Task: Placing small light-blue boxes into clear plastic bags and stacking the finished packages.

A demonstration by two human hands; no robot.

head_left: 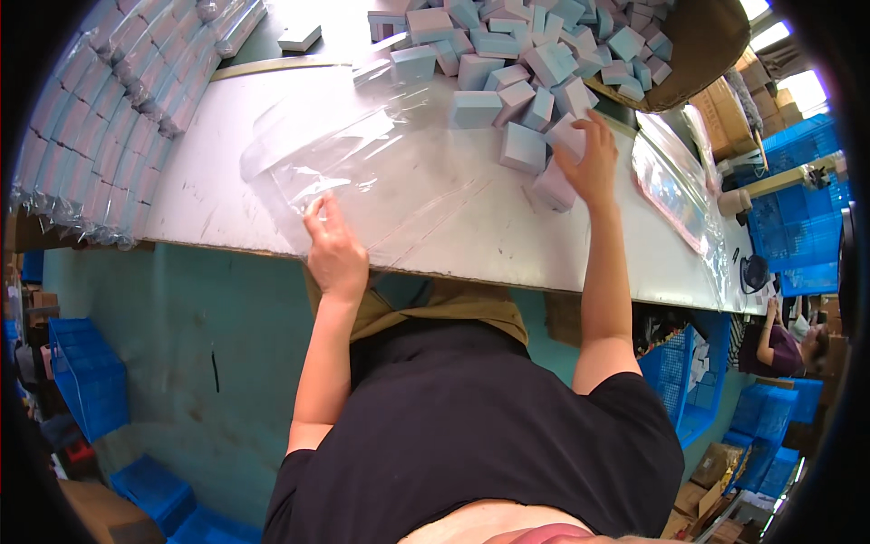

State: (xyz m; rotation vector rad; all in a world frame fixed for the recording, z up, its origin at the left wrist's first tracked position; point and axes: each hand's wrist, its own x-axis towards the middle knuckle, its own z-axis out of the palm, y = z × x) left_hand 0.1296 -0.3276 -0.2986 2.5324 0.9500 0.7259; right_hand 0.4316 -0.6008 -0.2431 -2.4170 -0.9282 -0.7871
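My left hand is at the near edge of the white table, its fingers pinching the edge of a clear plastic bag that lies flat and shiny on the tabletop. To the right, my right hand reaches into the near side of a heap of small pale blue and pinkish boxes. Its thumb and fingers curve round a small box there. Another pinkish box lies just below the thumb, and a pale blue box stands to its left.
Bagged boxes are stacked high at the table's left end. An open cardboard carton tips toward the heap. More clear plastic bags lie at the right. Blue crates stand on the green floor. A co-worker is at far right.
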